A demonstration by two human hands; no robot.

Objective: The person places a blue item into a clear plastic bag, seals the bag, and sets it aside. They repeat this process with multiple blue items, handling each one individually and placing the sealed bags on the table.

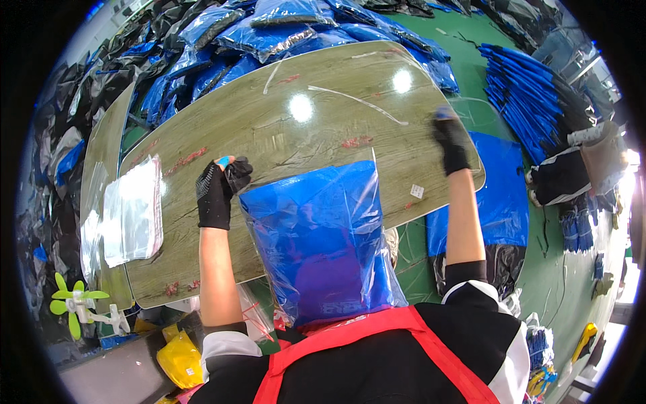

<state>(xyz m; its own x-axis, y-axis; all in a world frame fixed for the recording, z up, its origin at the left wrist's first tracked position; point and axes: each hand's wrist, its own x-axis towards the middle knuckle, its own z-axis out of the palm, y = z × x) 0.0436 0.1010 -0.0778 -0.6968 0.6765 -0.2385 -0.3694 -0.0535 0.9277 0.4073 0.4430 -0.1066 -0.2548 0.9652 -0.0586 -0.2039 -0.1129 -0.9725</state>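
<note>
A clear plastic bag with folded blue material in it (316, 236) lies over the near edge of the wood-patterned table, close against my body. Just left of its upper corner is my left hand (224, 185), in a black glove with curled fingers. A small light-blue patch shows at its fingertips; whether it is a held thing or a finger covering I cannot tell. My right hand (450, 140), gloved in black too, is over the table's right end, apart from the bag. Motion smears its fingers, and something bluish shows at their tips.
The table (269, 148) carries a stack of clear plastic bags (134, 212) at its left, loose clear strips (356, 104) and a small white label (416, 192). Filled blue bags (262, 37) are heaped behind. Blue bundles (525, 101) lie on the right floor; a green-bladed fan (77, 301) stands left.
</note>
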